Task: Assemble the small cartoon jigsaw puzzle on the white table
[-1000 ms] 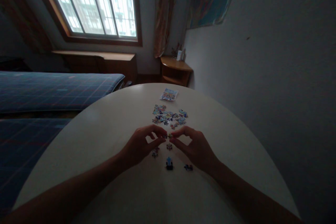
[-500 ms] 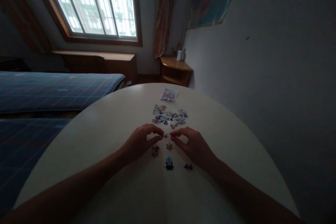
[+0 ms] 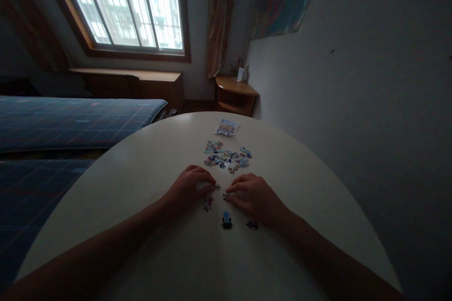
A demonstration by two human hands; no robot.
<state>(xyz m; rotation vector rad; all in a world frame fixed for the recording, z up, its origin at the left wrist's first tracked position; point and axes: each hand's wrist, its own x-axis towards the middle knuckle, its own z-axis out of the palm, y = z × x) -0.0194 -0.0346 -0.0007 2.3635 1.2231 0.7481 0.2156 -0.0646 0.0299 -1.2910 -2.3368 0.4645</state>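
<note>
My left hand (image 3: pixel 189 186) is closed in a pinch on a small jigsaw puzzle piece (image 3: pixel 218 187), which shows past its fingertips. My right hand (image 3: pixel 257 197) has thumb and fingers closed around another puzzle piece (image 3: pixel 225 196), a little nearer to me. Beneath the left fingers lies a small group of reddish and dark pieces (image 3: pixel 207 203). A blue and black piece or joined pair (image 3: pixel 226 220) lies in front of both hands. To its right, below my right wrist, is a dark piece (image 3: pixel 252 225).
Several loose puzzle pieces (image 3: pixel 226 156) form a spread pile beyond my hands. Behind it lies a small picture packet (image 3: pixel 226 127). All this is on a round white table (image 3: pixel 151 150). A bed with a blue plaid mattress (image 3: pixel 77 120) stands left, a wall right.
My left hand has drawn slightly left and nearer with its piece. My right hand has come down toward me and closed on the piece that lay just below.
</note>
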